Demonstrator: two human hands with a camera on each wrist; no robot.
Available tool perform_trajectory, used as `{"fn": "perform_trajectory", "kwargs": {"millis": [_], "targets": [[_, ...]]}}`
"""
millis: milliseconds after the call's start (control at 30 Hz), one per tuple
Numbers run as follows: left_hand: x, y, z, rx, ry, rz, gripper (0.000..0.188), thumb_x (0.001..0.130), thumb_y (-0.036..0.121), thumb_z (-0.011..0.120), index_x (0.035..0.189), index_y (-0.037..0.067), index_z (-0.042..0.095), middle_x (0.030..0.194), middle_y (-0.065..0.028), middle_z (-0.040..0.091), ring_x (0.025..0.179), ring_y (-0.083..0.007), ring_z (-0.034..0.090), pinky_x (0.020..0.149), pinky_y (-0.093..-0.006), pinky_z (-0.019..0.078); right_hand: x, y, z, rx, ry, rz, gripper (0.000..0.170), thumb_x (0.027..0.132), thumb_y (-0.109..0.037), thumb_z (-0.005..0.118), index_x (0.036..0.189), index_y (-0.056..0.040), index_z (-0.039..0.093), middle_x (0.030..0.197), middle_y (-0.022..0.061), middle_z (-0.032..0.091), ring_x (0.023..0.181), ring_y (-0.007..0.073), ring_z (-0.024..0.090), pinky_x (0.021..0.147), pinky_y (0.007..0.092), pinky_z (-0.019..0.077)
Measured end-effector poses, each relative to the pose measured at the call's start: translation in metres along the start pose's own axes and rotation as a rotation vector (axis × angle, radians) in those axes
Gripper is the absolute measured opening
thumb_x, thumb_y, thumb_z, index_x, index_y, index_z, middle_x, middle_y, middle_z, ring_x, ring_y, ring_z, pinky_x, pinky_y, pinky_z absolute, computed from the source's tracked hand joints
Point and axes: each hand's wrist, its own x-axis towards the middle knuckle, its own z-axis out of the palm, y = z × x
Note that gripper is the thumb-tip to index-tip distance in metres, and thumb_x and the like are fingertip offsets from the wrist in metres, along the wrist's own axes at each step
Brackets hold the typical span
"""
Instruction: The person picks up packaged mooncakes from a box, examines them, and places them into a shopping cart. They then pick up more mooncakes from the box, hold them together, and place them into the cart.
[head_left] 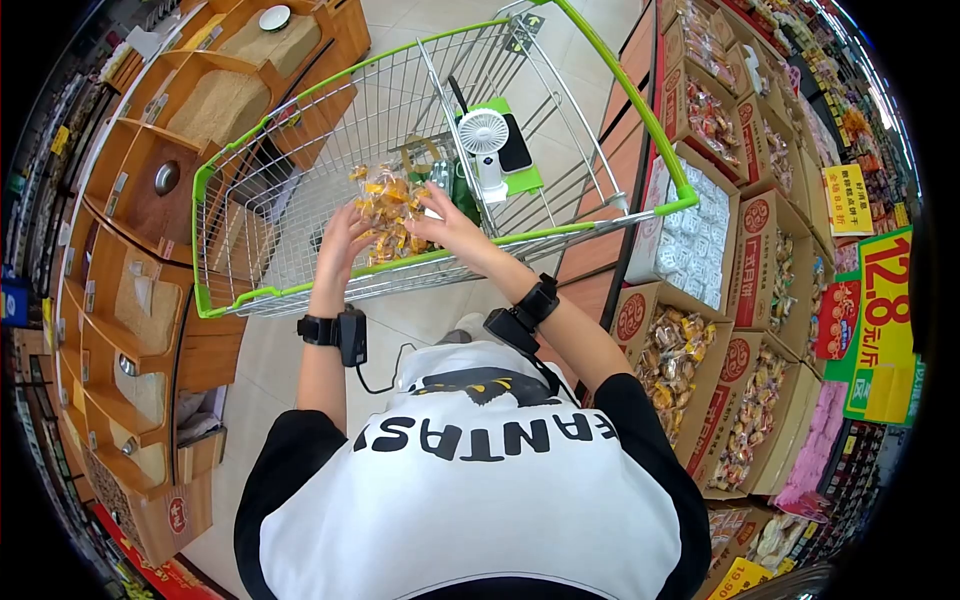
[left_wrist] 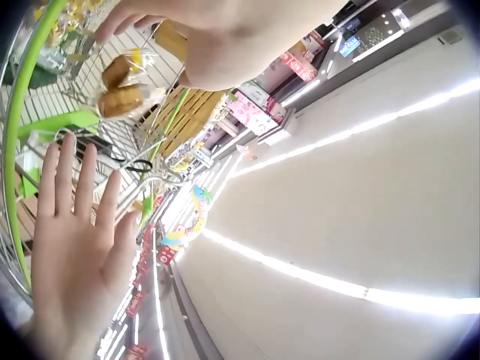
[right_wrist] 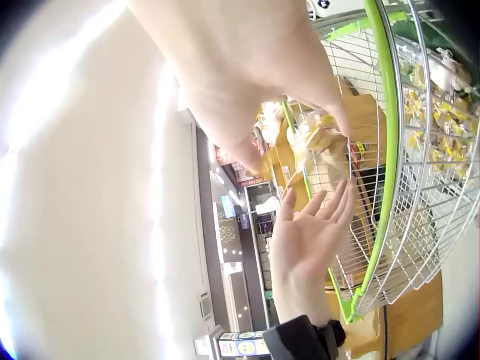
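My left hand (head_left: 345, 238) and right hand (head_left: 455, 228) are above the shopping cart (head_left: 255, 290), on either side of a cluster of wrapped pastries (head_left: 388, 205). In the left wrist view, the right hand (left_wrist: 75, 240) shows its palm with straight, spread fingers. Two pastries in clear wrappers, one a golden-brown pastry (left_wrist: 120, 100), appear apart from that palm. The right wrist view shows the left hand (right_wrist: 306, 240) palm up, fingers relaxed. Wrapped pastries (right_wrist: 322, 142) overlap the right hand's fingertips there.
A white handheld fan (head_left: 485, 140) and black phone (head_left: 515, 145) lie by a green panel (head_left: 525, 180) in the cart. Wooden bins (head_left: 215, 100) line the left side. Cardboard boxes (head_left: 735, 250) of packaged snacks stand at the right, beside a yellow-green price sign (head_left: 885, 320).
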Motion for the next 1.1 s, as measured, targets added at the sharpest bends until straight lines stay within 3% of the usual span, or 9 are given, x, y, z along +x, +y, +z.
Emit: {"fn": "perform_trajectory", "kwargs": {"millis": [100,167,200,300,467,567,667,833,1100], "targets": [[0.014,-0.013,-0.004,0.238,0.188,0.037,0.030,0.083,0.016,0.045,0.109,0.001,0.044,0.098,-0.0129,0.054,0.087,-0.0207,0.054,0.074,-0.0297,0.0452,-0.003,0.003,-0.014,-0.243,-0.132,0.059,0.056,0.077,-0.021,0.059,0.123,-0.0017,0.034,0.109,0.0150,0.052,0.095,0.0197,0.053,0.082,0.0283,0.0404],[0.014,-0.020,-0.011,0.331,-0.048,0.006,0.015,0.079,0.008,0.042,0.089,0.004,0.054,0.093,-0.0107,0.056,0.084,-0.0183,0.054,0.072,-0.0294,0.0446,-0.013,0.006,-0.024,-0.345,-0.292,0.109,0.033,0.080,-0.018,0.054,0.107,-0.0007,0.053,0.102,0.0080,0.056,0.092,0.0119,0.052,0.078,0.0244,0.0414],[0.012,-0.022,-0.010,0.332,-0.054,0.003,0.015,0.079,0.008,0.042,0.089,0.004,0.054,0.093,-0.0107,0.056,0.084,-0.0183,0.054,0.072,-0.0294,0.0446,-0.018,0.006,-0.028,-0.344,-0.285,0.111,0.033,0.080,-0.018,0.054,0.107,-0.0007,0.053,0.102,0.0080,0.056,0.092,0.0119,0.052,0.078,0.0244,0.0414],[0.001,-0.019,0.003,0.384,-0.159,0.013,0.017,0.075,0.002,0.041,0.060,0.006,0.048,0.083,-0.0070,0.058,0.078,-0.0139,0.055,0.067,-0.0255,0.0447,-0.031,0.005,-0.041,-0.375,-0.352,0.149,0.027,0.080,-0.016,0.053,0.103,-0.0005,0.055,0.095,0.0050,0.058,0.089,0.0114,0.053,0.077,0.0236,0.0418],[-0.005,-0.019,0.026,0.442,-0.351,-0.069,0.016,0.075,0.003,0.043,0.061,0.004,0.050,0.080,-0.0058,0.058,0.072,-0.0114,0.052,0.065,-0.0228,0.0424,-0.054,0.006,-0.063,-0.286,-0.287,0.114,0.026,0.079,-0.019,0.054,0.097,-0.0009,0.058,0.090,0.0065,0.060,0.083,0.0121,0.055,0.076,0.0245,0.0420],[-0.008,-0.019,0.046,0.593,-0.709,-0.066,0.016,0.075,0.004,0.045,0.063,0.002,0.055,0.079,-0.0056,0.057,0.070,-0.0100,0.050,0.065,-0.0209,0.0400,-0.071,-0.004,-0.076,-0.334,-0.265,0.112,0.026,0.081,-0.020,0.053,0.097,-0.0007,0.058,0.089,0.0062,0.060,0.084,0.0115,0.054,0.076,0.0240,0.0419],[-0.012,-0.029,0.072,0.563,-0.813,-0.103,0.016,0.075,0.004,0.045,0.063,0.002,0.055,0.079,-0.0050,0.057,0.072,-0.0098,0.050,0.066,-0.0210,0.0397,-0.091,-0.010,-0.091,-0.388,-0.226,0.104,0.026,0.082,-0.020,0.052,0.097,0.0000,0.058,0.089,0.0062,0.060,0.084,0.0113,0.054,0.076,0.0239,0.0418],[-0.021,-0.039,0.119,0.589,-1.031,-0.174,0.013,0.074,0.003,0.049,0.084,0.003,0.056,0.083,-0.0017,0.056,0.079,-0.0098,0.053,0.069,-0.0223,0.0406,-0.129,-0.023,-0.111,-0.388,-0.080,0.143,0.024,0.083,-0.018,0.051,0.096,0.0003,0.057,0.090,0.0061,0.060,0.084,0.0111,0.054,0.076,0.0238,0.0417],[-0.026,-0.067,0.179,0.640,-1.255,-0.227,0.018,0.071,-0.003,0.053,0.087,0.003,0.053,0.084,-0.0017,0.054,0.081,-0.0101,0.052,0.073,-0.0231,0.0408,-0.187,-0.028,-0.142,-0.211,0.160,0.129,0.018,0.078,-0.007,0.055,0.095,0.0002,0.054,0.089,0.0044,0.057,0.085,0.0102,0.053,0.078,0.0224,0.0410]]}}
